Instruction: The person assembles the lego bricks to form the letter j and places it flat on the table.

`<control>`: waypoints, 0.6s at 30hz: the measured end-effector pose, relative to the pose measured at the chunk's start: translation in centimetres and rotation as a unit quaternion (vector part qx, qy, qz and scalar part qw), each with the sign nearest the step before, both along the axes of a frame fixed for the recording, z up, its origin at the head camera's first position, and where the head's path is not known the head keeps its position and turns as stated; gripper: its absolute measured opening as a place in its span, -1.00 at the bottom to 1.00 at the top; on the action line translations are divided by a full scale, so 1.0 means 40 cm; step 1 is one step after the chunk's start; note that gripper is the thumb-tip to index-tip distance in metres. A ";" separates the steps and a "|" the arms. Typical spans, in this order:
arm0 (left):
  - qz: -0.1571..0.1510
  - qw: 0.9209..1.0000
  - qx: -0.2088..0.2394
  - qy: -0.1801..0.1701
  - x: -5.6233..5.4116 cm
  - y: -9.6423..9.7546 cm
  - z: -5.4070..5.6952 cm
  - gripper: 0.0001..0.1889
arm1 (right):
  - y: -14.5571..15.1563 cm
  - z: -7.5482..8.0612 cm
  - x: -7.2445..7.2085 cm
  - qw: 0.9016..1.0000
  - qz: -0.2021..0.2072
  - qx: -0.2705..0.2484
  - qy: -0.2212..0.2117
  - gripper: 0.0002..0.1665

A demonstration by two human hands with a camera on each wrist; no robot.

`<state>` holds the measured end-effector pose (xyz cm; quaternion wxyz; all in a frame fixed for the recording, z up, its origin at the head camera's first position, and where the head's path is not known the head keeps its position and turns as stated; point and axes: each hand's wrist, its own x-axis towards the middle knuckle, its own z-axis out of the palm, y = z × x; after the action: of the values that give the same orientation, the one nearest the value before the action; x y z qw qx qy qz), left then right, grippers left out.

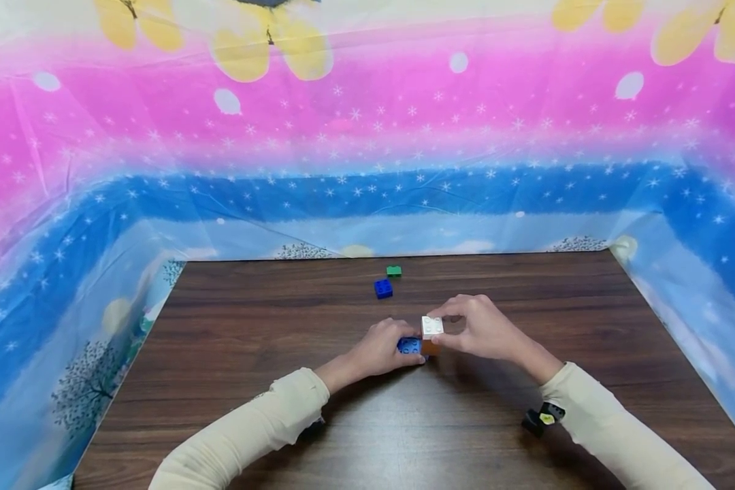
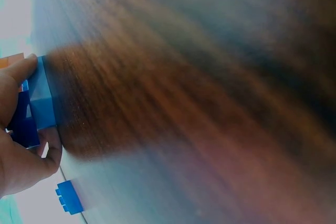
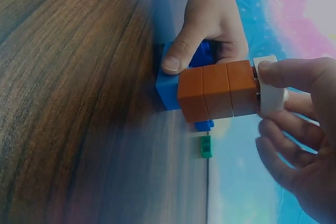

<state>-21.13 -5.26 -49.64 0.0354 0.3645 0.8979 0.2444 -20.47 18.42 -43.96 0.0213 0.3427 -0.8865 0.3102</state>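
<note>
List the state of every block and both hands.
White block: at column top, gap and studs visible beneath.
Orange blocks: stacked three high.
Light blue block: gripped, below the orange column.
Dark blue block: on the light blue one, partly hidden.
Loose blue block: studs up on table.
Green block: loose, studs up.
Left hand: gripping light blue block.
Right hand: pinching white block.

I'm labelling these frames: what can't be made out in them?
Head: most of the orange stack, hidden by the white block.
Left wrist: the rest of the left hand, cut off by the left edge.
Right wrist: part of the held dark blue block, behind that hand.
</note>
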 end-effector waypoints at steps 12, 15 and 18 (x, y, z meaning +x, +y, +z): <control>0.001 1.000 -0.002 0.004 -0.005 0.001 0.000 -0.57 | -0.011 0.005 0.003 0.999 -0.012 0.035 0.033 -0.62; 0.001 1.000 -0.001 0.006 -0.006 0.000 -0.002 -0.57 | -0.009 0.000 0.002 0.999 -0.013 0.031 0.023 -0.61; 0.000 1.000 0.000 0.005 -0.006 0.001 -0.002 -0.56 | -0.006 -0.003 0.002 0.999 -0.016 0.026 0.015 -0.61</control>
<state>-21.35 -5.22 -49.73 0.0308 0.3653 0.8982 0.2425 -20.40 18.19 -44.08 0.0308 0.3336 -0.8993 0.2811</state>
